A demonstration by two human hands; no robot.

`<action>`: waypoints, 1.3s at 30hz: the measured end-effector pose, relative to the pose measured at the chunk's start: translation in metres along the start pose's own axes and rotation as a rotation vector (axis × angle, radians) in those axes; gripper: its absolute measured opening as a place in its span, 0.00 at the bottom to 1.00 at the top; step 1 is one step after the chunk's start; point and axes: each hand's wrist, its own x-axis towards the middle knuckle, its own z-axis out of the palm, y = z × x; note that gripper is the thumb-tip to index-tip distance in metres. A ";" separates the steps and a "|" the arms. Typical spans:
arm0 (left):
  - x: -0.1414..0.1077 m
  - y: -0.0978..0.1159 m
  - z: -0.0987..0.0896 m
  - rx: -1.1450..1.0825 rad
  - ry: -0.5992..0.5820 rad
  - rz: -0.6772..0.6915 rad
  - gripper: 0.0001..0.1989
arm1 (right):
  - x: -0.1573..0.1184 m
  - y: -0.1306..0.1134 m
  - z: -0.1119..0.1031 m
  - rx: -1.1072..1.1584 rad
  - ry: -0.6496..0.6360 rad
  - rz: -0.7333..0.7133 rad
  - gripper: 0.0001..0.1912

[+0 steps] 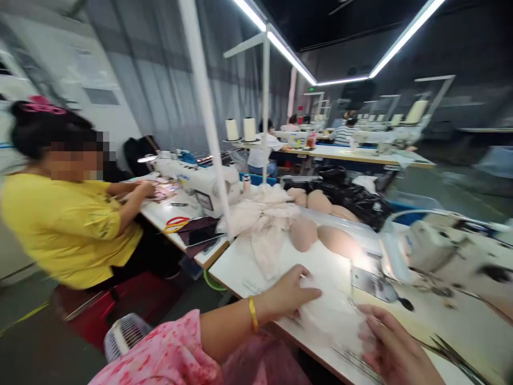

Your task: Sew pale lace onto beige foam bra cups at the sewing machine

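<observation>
Fingers (315, 293) of our left hand (286, 293) show thumb and forefinger standing apart at the upper left edge of a sheer white fabric (332, 315); the others are hidden, so we cannot tell whether they pinch it. Our right hand (396, 342) curves at the fabric's right edge, too blurred for us to tell how it grips. This fabric lies between our two hands, over the front of our white bench (240, 262).

Just beyond it sit two beige cups (303, 233), with a heap of pale lace (264, 211) to their left. A sewing machine (433, 246) stands to our right, and a dark pointed metal tool (460, 353) lies near our right hand. On the neighbouring bench at left we see red-and-yellow scissors (175, 223) beside a dark phone (204, 234); a co-worker in a yellow top (68, 224) sits there, both hands on pinkish material (165, 190).
</observation>
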 end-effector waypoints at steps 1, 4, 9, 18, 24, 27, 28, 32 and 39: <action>0.000 0.006 -0.013 0.213 0.042 0.077 0.23 | 0.003 -0.006 0.007 -0.041 -0.018 0.048 0.22; 0.020 0.030 -0.044 0.732 0.291 0.446 0.22 | 0.021 -0.018 0.011 -0.200 -0.059 0.052 0.22; 0.096 0.070 -0.040 1.107 0.237 0.813 0.15 | 0.046 -0.016 -0.005 -0.493 -0.029 -0.142 0.16; 0.190 0.076 0.008 1.085 0.250 0.856 0.15 | 0.058 -0.013 -0.012 -0.395 0.124 -0.313 0.17; 0.176 0.083 -0.002 0.826 0.301 0.854 0.10 | 0.063 -0.012 -0.018 -0.284 0.088 -0.154 0.16; 0.145 0.086 -0.010 0.602 0.332 0.788 0.13 | 0.063 -0.012 -0.021 -0.228 0.080 -0.096 0.16; 0.131 0.086 -0.011 0.467 0.290 0.738 0.15 | 0.063 -0.013 -0.022 -0.210 0.075 -0.083 0.17; 0.076 0.071 0.001 -0.163 0.015 0.396 0.28 | 0.062 -0.019 -0.023 -0.152 0.055 -0.056 0.22; 0.053 0.036 0.026 -0.112 -0.013 0.340 0.27 | 0.053 -0.024 -0.019 -0.112 0.007 -0.090 0.29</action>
